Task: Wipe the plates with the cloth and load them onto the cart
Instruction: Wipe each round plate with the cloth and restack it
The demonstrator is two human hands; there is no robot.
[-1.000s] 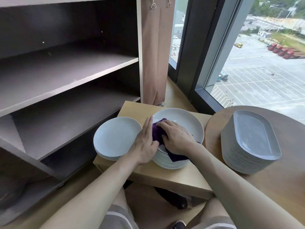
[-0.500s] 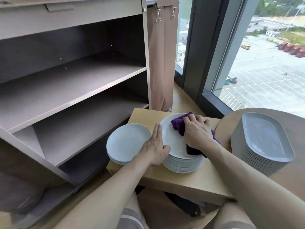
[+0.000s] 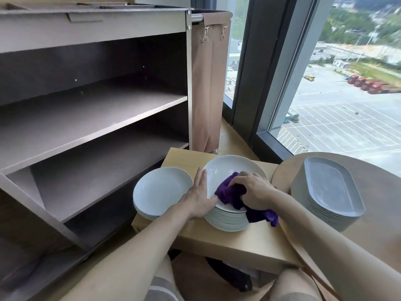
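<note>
Cloth in right hand, on plate.

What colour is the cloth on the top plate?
Purple, a plain dark purple cloth under the right hand, seen in the head view.

I log three stacks of plates from here: two of round plates, the low stack and the tall stack, and one oblong stack. I cannot count the plates per stack, as the rims run together. Cloth, purple: one. Cart: one, and I count two inner shelves, the upper shelf and the lower shelf. Bag, tan: one, with two clips, the first clip and the second clip. Tables: two, the square table and the round table. Hands: two, the left hand and the right hand.
</note>
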